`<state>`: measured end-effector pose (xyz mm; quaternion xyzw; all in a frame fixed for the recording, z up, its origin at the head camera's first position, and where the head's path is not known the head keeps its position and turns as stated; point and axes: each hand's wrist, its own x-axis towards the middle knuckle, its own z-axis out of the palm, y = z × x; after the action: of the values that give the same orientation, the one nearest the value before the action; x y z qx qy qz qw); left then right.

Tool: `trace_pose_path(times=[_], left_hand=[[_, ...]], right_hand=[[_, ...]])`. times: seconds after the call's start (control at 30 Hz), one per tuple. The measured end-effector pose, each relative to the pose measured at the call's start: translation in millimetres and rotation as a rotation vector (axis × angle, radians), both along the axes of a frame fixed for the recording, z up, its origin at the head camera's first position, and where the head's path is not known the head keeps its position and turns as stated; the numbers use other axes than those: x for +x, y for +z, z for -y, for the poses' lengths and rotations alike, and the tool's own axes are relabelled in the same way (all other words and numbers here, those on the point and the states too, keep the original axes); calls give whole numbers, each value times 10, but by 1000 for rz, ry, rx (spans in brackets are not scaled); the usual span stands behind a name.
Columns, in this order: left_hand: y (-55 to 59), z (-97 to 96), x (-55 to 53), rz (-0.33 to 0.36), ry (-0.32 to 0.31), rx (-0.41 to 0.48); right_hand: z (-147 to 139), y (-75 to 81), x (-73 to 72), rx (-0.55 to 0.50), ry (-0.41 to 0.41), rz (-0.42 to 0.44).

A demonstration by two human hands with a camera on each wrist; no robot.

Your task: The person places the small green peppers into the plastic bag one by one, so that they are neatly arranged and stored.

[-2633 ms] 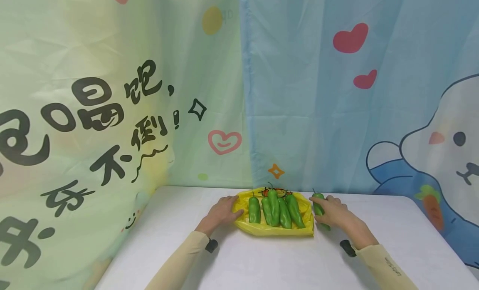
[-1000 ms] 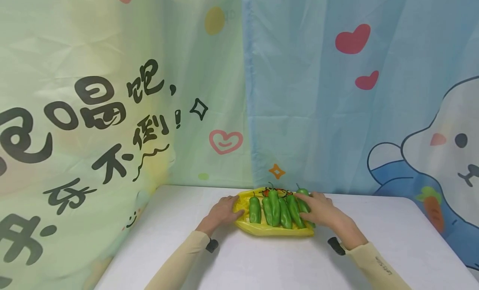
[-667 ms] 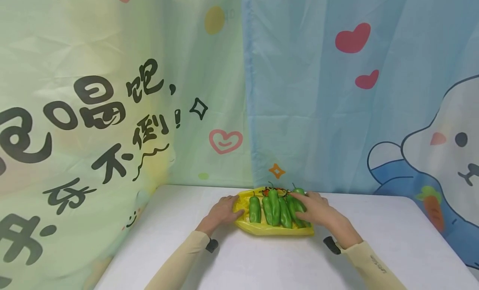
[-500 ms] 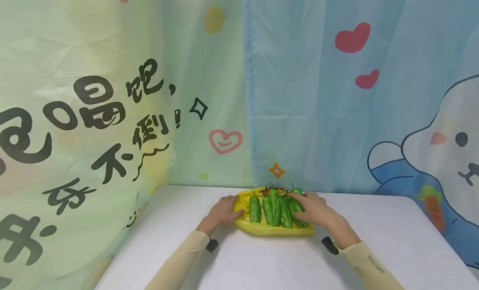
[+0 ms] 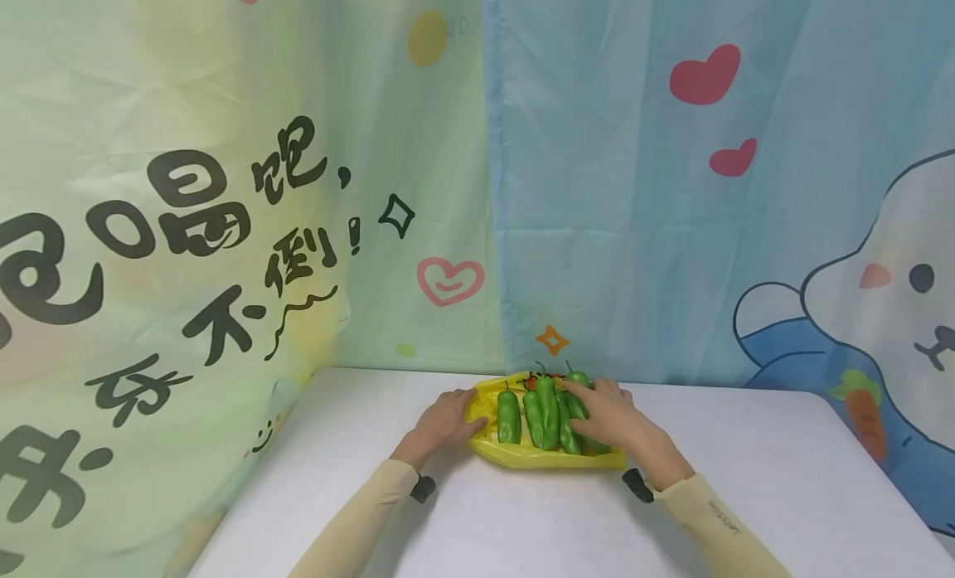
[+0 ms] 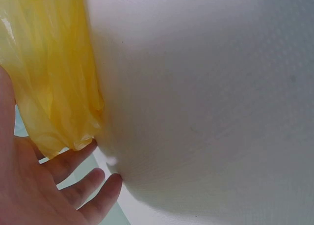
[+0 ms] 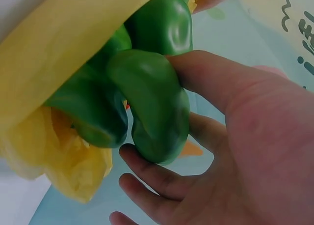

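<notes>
A yellow plastic bag [image 5: 525, 459] lies spread on the white table, with several long green peppers [image 5: 508, 418] side by side on it. My left hand [image 5: 442, 422] holds the bag's left end; in the left wrist view the crumpled plastic [image 6: 56, 87] hangs between thumb and fingers. Over the bag's right part, my right hand [image 5: 610, 414] grips a green pepper [image 7: 154, 99] between thumb and fingers. That pepper's stem end sticks up past the hand in the head view, close against the peppers beside it. My right hand covers part of the bag's right side.
The white table [image 5: 522, 528] stretches in front of the bag and to both sides. Close behind it hangs a printed curtain [image 5: 574, 230], and another printed cloth [image 5: 186, 230] runs along the left. Dark wrist cameras [image 5: 422, 488] sit under both wrists.
My right hand has carried the green pepper leftward, from the table right of the bag to over its right part, beside the other peppers. My left hand has stayed at the bag's left end.
</notes>
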<state>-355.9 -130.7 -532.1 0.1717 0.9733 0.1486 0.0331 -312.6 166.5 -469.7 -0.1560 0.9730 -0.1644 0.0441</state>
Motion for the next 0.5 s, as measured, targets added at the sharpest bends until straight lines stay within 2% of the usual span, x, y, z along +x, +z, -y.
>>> trace_pose_path(times=[0.2, 0.5], left_hand=[[-4, -7, -15, 3, 6, -7], [-6, -9, -14, 6, 8, -8]], right_hand=[[77, -13, -13, -14, 0, -2], [150, -70, 3, 15, -17, -57]])
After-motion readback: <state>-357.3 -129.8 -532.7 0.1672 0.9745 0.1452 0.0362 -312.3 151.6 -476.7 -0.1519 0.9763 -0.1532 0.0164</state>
